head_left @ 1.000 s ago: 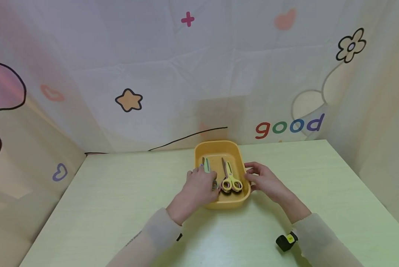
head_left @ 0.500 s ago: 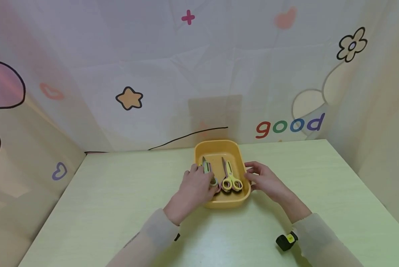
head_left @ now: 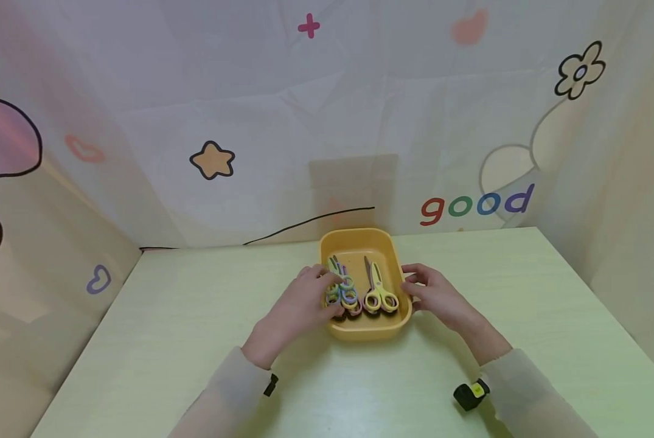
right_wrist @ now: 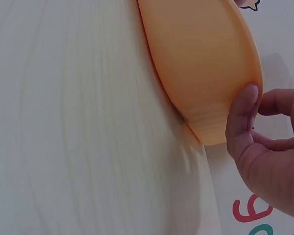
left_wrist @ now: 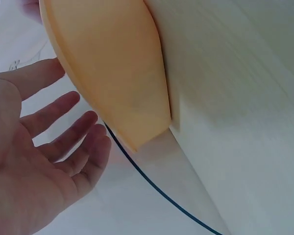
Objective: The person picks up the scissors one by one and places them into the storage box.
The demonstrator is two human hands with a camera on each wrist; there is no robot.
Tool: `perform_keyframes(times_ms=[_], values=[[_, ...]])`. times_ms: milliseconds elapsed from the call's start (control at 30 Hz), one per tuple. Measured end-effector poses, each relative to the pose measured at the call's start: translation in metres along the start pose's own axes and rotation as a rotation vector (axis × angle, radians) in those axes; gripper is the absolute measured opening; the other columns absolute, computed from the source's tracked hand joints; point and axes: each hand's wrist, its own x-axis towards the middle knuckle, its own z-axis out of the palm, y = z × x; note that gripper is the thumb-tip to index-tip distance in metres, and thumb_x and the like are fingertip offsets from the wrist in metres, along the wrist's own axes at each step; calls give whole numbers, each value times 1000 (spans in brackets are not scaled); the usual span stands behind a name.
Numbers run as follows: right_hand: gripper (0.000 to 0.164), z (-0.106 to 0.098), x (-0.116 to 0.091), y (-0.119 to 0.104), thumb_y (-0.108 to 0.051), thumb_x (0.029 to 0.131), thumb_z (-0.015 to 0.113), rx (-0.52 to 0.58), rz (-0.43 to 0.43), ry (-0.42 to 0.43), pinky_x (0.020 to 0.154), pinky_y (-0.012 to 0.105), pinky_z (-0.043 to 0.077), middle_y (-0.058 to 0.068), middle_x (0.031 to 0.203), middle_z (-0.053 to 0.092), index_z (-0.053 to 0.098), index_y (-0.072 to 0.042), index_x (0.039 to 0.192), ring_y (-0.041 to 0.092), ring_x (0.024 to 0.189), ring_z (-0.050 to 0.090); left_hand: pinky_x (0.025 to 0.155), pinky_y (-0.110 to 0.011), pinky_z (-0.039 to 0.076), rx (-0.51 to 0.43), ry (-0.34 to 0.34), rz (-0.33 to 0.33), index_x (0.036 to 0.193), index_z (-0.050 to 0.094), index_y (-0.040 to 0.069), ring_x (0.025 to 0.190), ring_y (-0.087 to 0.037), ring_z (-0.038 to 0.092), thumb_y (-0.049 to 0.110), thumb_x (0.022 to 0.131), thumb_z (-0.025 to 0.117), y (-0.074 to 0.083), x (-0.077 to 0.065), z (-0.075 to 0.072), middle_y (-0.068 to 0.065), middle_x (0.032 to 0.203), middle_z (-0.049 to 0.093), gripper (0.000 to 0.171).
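Observation:
A yellow tray (head_left: 359, 333) stands near the back edge of the table, holding several pairs of scissors. At its left lies a bunch of scissors (head_left: 348, 294) with green, blue and yellow handles, partly hidden by my left hand (head_left: 299, 301). That hand's fingers are relaxed and spread over the left rim, and in the left wrist view they show apart from one another. Yellow scissors (head_left: 380, 295) lie in the right part of the tray, blades pointing away, over a darker pair. My right hand (head_left: 438, 298) pinches the tray's right wall between thumb and fingers.
The pale table (head_left: 157, 353) stretches on both sides and in front of the tray. A printed curtain (head_left: 250, 109) hangs behind and at the sides. A black device with a yellow label (head_left: 471, 394) sits at the right wrist, another black piece (head_left: 271, 385) at the left.
My left hand has drawn back to the left and loosened, leaving the bunch of coloured scissors in view inside the tray. The right hand keeps its hold on the wall.

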Motion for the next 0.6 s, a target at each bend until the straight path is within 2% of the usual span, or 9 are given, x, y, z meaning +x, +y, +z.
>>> perform_keyframes(times_ms=[100, 167, 333, 500, 600], values=[[53, -2, -2, 0, -13, 106, 54, -14, -8, -10, 76, 31, 58, 24, 124, 50, 34, 8, 151, 28, 97, 60, 98, -45, 48, -57, 36, -2, 128, 65, 4, 116, -31, 55, 22, 95, 77, -8, -4, -5, -14, 124, 60, 39], [53, -4, -4, 2, -16, 107, 54, -28, -21, -27, 74, 31, 58, 24, 120, 52, 35, 8, 150, 28, 94, 60, 99, -46, 47, -76, 56, -27, 127, 65, 4, 117, -32, 55, 23, 98, 73, -15, -8, -8, -13, 124, 60, 36], [51, -19, -8, 7, -26, 110, 51, -105, -30, -57, 73, 32, 57, 21, 112, 57, 42, 7, 146, 28, 91, 58, 98, -47, 47, -74, 112, -94, 124, 67, 5, 113, -32, 58, 21, 103, 64, -33, -17, -18, -12, 119, 61, 27], [48, -40, -16, 10, -26, 109, 53, -253, -47, -20, 74, 34, 59, 23, 110, 58, 46, 8, 142, 31, 91, 59, 97, -50, 47, -55, 177, -117, 120, 67, 1, 113, -36, 58, 17, 103, 63, -57, -27, -28, -15, 122, 61, 23], [44, -54, -23, 10, -22, 107, 57, -399, -84, 39, 72, 35, 59, 22, 110, 61, 50, 9, 138, 32, 91, 61, 96, -53, 46, -17, 206, -122, 122, 65, 0, 116, -39, 57, 17, 103, 63, -72, -34, -32, -16, 127, 60, 25]])
